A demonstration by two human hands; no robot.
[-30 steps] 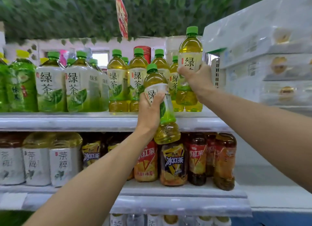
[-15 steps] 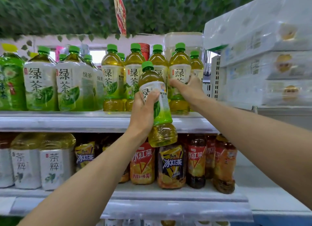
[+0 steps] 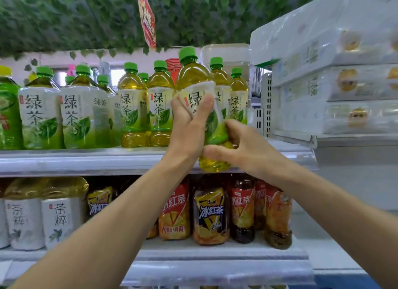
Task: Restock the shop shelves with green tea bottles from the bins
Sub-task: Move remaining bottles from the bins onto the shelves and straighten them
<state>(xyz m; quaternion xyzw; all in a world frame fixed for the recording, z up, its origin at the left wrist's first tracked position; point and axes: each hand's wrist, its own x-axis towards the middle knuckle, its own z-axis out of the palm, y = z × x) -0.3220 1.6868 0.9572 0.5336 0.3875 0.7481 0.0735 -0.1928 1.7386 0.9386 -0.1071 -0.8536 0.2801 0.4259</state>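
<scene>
1. At the front edge of the upper shelf (image 3: 86, 159), a green tea bottle (image 3: 193, 77) is held slightly tilted, in front of the shelved bottles (image 3: 160, 99).
2. The left hand (image 3: 187, 133) grips its label, thumb across the front.
3. The right hand (image 3: 247, 150) seems to clasp its lower body, fingers curled behind; blur obscures the contact.

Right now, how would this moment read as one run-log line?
left hand: grips green tea bottle | right hand: holds its base | bottle: tilted, not yet on upper shelf
</scene>
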